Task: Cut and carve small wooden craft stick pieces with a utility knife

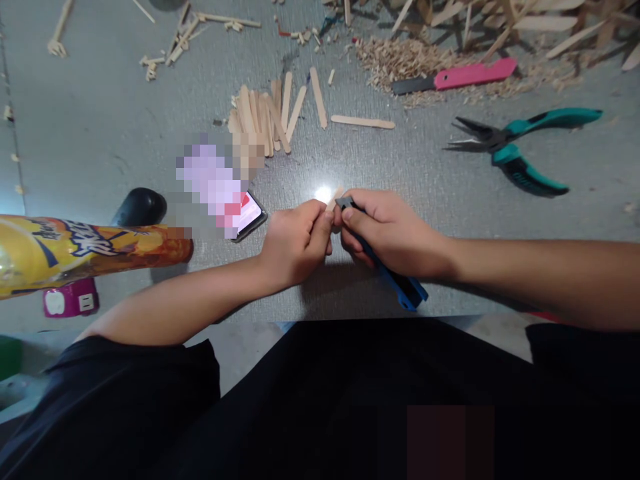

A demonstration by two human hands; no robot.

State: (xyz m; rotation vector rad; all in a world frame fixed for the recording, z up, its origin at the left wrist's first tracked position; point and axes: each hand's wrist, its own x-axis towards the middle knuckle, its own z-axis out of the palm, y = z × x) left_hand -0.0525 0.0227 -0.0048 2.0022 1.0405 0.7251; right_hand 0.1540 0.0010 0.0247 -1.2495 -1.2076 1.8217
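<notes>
Near the table's front edge my two hands meet. My left hand (300, 240) is closed on a wooden craft stick (334, 199), whose tip pokes out above the thumb. In my right hand (383, 230) is a blue utility knife (385, 268), gripped with its metal head by the stick's end. Whether the blade touches the wood I cannot tell. Most of the stick is hidden by my fingers. Beyond my hands lies a fanned pile of craft sticks (257, 120), with a single loose stick (363, 122) to its right.
Teal-handled pliers (500, 140) lie spread at the right. Behind them a pink knife (475, 73) rests by wood shavings (400, 63). To the left are a phone (250, 217), a black object (140, 207), a yellow snack bag (95, 250) and a purple packet (71, 298).
</notes>
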